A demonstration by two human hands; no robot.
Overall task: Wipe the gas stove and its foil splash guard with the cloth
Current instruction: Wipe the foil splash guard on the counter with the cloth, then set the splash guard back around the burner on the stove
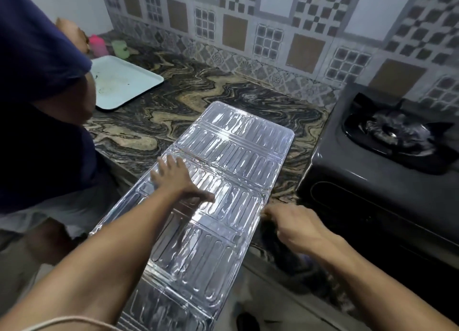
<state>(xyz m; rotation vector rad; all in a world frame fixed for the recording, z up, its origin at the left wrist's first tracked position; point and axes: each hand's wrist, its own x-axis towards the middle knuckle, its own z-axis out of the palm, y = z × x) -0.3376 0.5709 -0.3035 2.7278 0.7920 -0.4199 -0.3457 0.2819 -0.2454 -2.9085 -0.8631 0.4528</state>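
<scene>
The long, shiny, ribbed foil splash guard (221, 181) lies unfolded and flat on the dark marbled stone surface (198, 89), its near end hanging out past the surface's front edge. The left hand (177, 179) lies palm-down on the guard's middle panels, fingers spread and straight, pressing it flat and gripping nothing. Just right of that hand, off the guard's right edge, the right hand (294, 222) has its fingers curled downward over a dark cloth (270, 234) bunched on the surface (how firmly it grips the cloth I cannot tell). Further right of the right hand sits the black gas stove (387, 152), its burner and pan support visible. Far beyond the left hand, to the left, a pale blue rectangular tray (124, 82) rests on the surface beside another person in a dark blue shirt (37, 82).
</scene>
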